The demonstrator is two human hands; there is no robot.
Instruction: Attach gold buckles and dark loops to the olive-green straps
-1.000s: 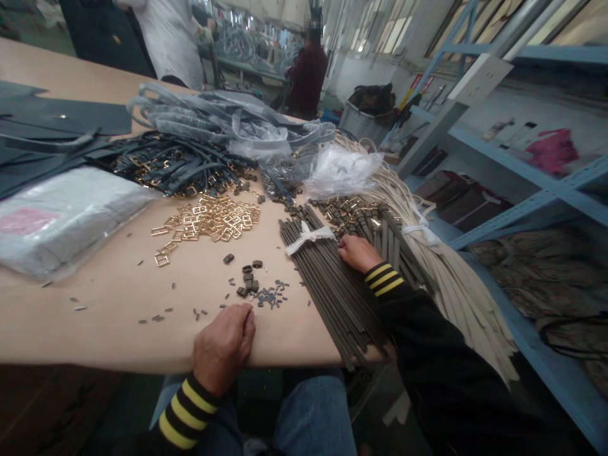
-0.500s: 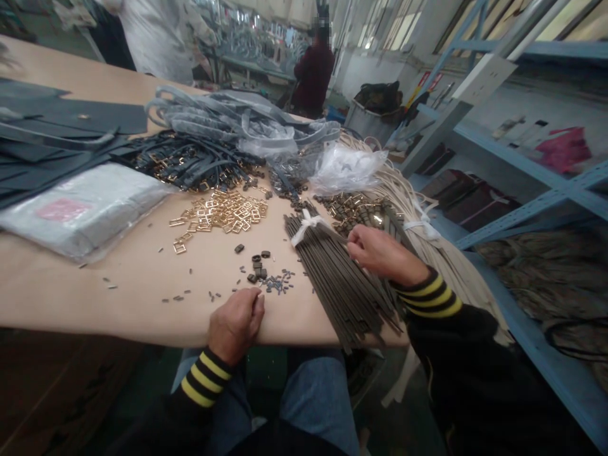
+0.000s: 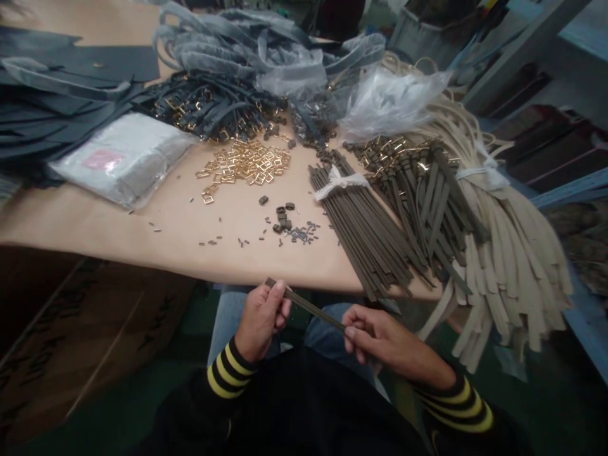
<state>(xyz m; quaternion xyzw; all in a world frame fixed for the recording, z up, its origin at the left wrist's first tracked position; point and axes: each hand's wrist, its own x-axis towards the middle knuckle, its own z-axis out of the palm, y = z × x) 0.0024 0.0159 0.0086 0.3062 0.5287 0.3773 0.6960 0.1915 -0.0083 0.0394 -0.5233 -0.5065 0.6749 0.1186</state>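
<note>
L hand point(image 3: 261, 320): dark strip point(image 3: 308, 305) held at one end, fingers closed.
R hand point(image 3: 387, 335): other end pinched.
Table point(image 3: 142, 244): tied strip bundle point(image 3: 361, 221) beyond hands, untouched.

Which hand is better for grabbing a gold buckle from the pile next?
Probably the left hand. It sits nearly straight below the gold buckles, closer than the right hand. But both hands are holding the thin strap, so the left would have to let go first.
</note>
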